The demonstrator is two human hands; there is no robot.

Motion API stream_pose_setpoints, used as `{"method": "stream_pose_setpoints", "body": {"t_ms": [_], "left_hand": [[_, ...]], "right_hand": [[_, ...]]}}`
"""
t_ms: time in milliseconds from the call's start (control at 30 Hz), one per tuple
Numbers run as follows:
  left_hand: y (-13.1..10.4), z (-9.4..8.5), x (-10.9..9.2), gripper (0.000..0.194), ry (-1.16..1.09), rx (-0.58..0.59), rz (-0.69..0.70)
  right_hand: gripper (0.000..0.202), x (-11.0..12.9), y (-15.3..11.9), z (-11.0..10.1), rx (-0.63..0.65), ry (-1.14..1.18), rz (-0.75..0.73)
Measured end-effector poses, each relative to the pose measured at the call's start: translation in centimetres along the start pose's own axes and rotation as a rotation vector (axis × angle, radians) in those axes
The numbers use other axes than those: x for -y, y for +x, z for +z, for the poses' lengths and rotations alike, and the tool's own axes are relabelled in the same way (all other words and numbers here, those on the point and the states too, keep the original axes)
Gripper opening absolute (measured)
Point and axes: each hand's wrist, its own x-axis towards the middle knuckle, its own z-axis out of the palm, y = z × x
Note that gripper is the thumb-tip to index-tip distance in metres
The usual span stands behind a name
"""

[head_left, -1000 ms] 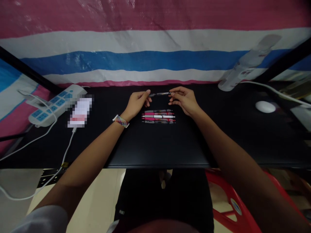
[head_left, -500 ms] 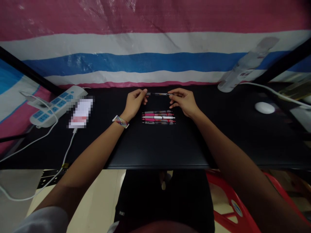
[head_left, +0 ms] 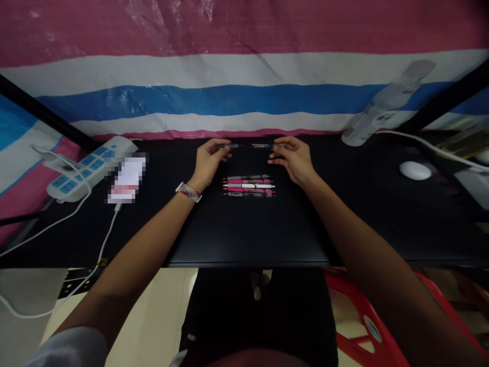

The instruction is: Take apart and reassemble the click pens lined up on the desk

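Observation:
Two separate parts of a pen are held at the back of the black table, with a gap between them. My left hand point(head_left: 209, 160) pinches the dark grey pen part point(head_left: 236, 146), which narrows toward the right. Between the thumb and fingers of my right hand point(head_left: 293, 157) is the other pen part point(head_left: 260, 146), darker and partly see-through with a pale marking. Below the hands lies a stack of several pens side by side, among them a white pen point(head_left: 248, 186), pink-and-red pens point(head_left: 240, 181) and a grey see-through pen point(head_left: 244, 194).
On the left, a white power strip point(head_left: 89, 171) stands beside a blurred-out phone point(head_left: 127, 178) on a charging cable. A clear bottle point(head_left: 376, 120) and a white mouse point(head_left: 415, 171) are on the right. A striped sheet point(head_left: 244, 99) hangs behind; a red stool point(head_left: 355, 306) is below.
The pen held between both hands has come apart into two parts. My hands have moved slightly away from each other. The row of pens stays where it was.

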Motion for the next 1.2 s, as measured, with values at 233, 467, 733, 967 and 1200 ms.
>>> {"method": "stream_pose_setpoints", "body": {"t_ms": [233,467,733,967,1200], "left_hand": [[-0.04,0.05,-0.04,0.017,-0.012,-0.016,0.022],[-0.05,0.07,-0.08,0.02,-0.012,-0.032,0.034],[0.16,-0.15,0.24,0.02,-0.018,-0.037,0.02],[0.15,0.03,0.08,0.009,-0.043,-0.037,-0.038],[0.07,0.21,0.0,0.04,-0.054,-0.021,-0.025]], "right_hand": [[0.02,-0.46,0.35,-0.28,-0.014,0.01,-0.039],[0.021,-0.5,0.59,-0.55,-0.026,0.012,-0.029],[0.022,-0.25,0.99,-0.86,-0.091,0.076,0.039],[0.026,-0.28,0.66,-0.55,-0.029,0.011,-0.016],[0.019,0.1,0.57,-0.71,-0.018,0.066,0.012]]}}
